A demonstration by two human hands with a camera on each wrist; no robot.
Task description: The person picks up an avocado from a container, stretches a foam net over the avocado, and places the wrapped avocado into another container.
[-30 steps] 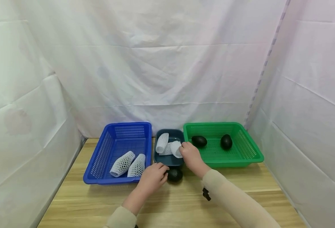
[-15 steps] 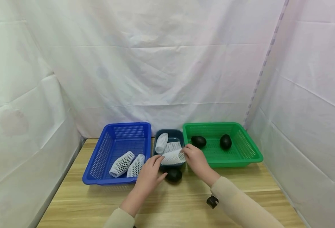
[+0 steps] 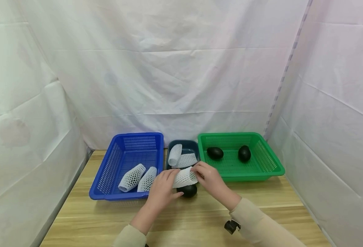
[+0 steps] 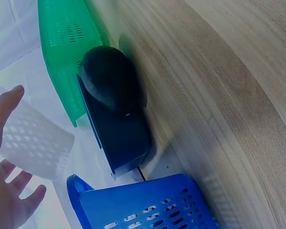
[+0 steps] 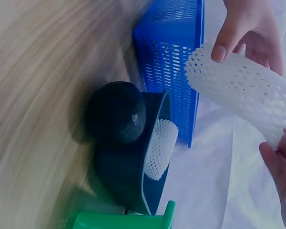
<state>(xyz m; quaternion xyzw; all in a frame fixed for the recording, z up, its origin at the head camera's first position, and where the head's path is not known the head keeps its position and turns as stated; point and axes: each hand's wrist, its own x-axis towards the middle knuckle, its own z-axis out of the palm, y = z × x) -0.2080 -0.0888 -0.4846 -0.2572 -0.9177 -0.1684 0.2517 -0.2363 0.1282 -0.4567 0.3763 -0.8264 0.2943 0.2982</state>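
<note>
Above a dark avocado (image 3: 188,190), a white foam net sleeve (image 3: 184,177) spans the space between both hands. My right hand (image 3: 210,179) pinches its right end with thumb and fingers. The left hand (image 3: 163,188) is at the other end, fingers spread loosely around it and thumb low beside the avocado. In the right wrist view, the left thumb (image 5: 220,49) overlaps the sleeve's end. The avocado lies on the table against the front of a small dark teal bin (image 4: 121,138). Two more net sleeves lie in that bin, including a flattened one (image 3: 185,160).
A blue basket (image 3: 108,197) on the left holds two avocados in net sleeves (image 3: 133,177). On the right, a green basket (image 3: 249,178) contains two bare avocados, one near its left wall (image 3: 215,153). White cloth (image 3: 181,82) hangs behind.
The right hand has drawn the net sleeve out of the bin toward the person, over the avocado. The left hand has left the avocado and moved to the sleeve's left end.
</note>
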